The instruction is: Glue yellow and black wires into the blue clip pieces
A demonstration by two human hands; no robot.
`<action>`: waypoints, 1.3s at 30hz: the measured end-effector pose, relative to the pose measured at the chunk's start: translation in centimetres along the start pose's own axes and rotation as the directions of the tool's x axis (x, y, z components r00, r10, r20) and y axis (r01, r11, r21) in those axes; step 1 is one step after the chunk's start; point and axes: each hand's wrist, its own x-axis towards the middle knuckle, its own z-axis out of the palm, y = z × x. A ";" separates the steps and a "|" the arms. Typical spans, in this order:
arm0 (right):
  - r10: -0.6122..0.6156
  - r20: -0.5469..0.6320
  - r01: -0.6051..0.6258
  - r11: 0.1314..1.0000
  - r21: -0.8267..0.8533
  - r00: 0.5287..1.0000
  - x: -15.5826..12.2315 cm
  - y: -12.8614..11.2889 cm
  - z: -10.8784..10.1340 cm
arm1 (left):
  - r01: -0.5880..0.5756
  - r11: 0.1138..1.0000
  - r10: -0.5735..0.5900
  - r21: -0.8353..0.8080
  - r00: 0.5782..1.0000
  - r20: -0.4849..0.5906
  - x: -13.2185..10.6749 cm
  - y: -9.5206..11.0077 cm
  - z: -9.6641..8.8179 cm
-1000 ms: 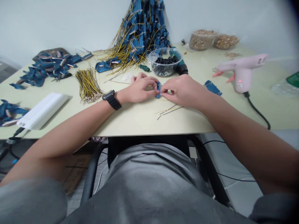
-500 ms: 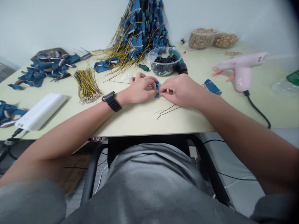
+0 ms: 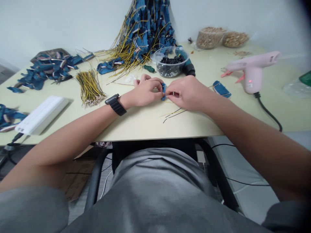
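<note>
Between my two hands, just above the table, is a small blue fabric piece (image 3: 164,91). My left hand (image 3: 148,92), with a dark watch on its wrist, pinches its left side. The fingertips of my right hand (image 3: 182,93) are pressed together at its right edge; whether they grip the fabric or a thin wire there is too small to tell. Thin black and yellow wires (image 3: 175,113) stick out below my right hand. To the right of that hand lies another blue fabric piece (image 3: 221,89).
A pink glue gun (image 3: 252,69) stands at right. Behind my hands are a tub of black parts (image 3: 171,66), a green-handled tool (image 3: 149,68) and a tall heap of wired blue pieces (image 3: 145,32). At left lie a yellow wire bundle (image 3: 89,85) and a white power bank (image 3: 42,115).
Both hands stay almost in place around the blue fabric piece. The whole view has shifted very slightly.
</note>
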 end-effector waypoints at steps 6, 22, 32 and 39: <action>0.028 0.018 -0.027 1.000 -0.007 0.999 0.2 0.1 -0.2 | 0.015 1.000 -0.015 0.016 1.000 0.001 0.1 0.0 0.0; 0.151 -0.089 -0.137 0.979 0.153 0.984 0.9 1.3 0.5 | -0.087 0.996 0.086 0.016 0.992 0.089 0.2 -1.3 -1.6; 0.054 -0.117 -0.032 0.982 0.187 0.992 1.1 1.6 1.0 | -0.154 0.986 0.148 0.057 0.984 0.100 0.5 -2.6 -1.5; 0.038 -0.115 -0.019 0.986 0.167 0.993 1.3 1.7 1.3 | -0.170 0.984 0.167 0.050 0.983 0.071 0.3 -2.6 -1.1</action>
